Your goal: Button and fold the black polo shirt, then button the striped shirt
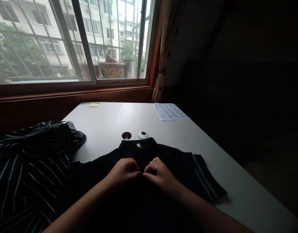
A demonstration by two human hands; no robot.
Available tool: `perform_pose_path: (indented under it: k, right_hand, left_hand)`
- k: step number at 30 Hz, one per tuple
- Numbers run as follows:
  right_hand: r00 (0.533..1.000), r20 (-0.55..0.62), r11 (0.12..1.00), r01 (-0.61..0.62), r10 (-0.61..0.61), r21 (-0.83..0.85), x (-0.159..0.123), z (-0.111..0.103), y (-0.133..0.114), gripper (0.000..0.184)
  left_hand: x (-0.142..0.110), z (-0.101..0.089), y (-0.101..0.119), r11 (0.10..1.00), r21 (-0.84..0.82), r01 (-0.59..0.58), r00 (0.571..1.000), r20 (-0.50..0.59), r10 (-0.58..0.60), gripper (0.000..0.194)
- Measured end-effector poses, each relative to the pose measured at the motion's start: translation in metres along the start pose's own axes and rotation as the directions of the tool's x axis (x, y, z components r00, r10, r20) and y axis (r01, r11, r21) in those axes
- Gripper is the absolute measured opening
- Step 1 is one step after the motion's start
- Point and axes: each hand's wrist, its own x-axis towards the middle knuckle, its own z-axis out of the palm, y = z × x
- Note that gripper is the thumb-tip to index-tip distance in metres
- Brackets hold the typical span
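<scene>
A black collared shirt (173, 158) lies spread on the white table, its collar toward the window and a small pale label inside the neck. Grey stripes cross its right sleeve. Over the front opening, just below the collar, my left hand (126, 170) pinches the dark cloth. Close beside it my right hand (160, 173) pinches the same shirt, thumb and fingertips together. The fingertips of both hands nearly meet. Whether a button sits between them is too dark to tell.
A heap of dark striped cloth (29, 168) covers the table's left side. Behind the collar are a round hole (126, 135) and a white round cover (142, 135). Printed sheets (171, 112) and a yellow sticky note (94, 105) lie at the far edge of the table (119, 113).
</scene>
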Motion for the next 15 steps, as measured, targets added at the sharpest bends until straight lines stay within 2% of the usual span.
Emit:
perform_pose_path:
  k: [15]
  right_hand:
    - [1.000, -0.005, 1.000, 0.012, -0.012, -0.011, 0.0005, -0.0007, -0.0004, 0.009]
  left_hand:
    - [-0.0005, 0.0009, 0.0028, 0.999, 0.030, 0.026, 1.000, -0.013, -0.025, 0.010]
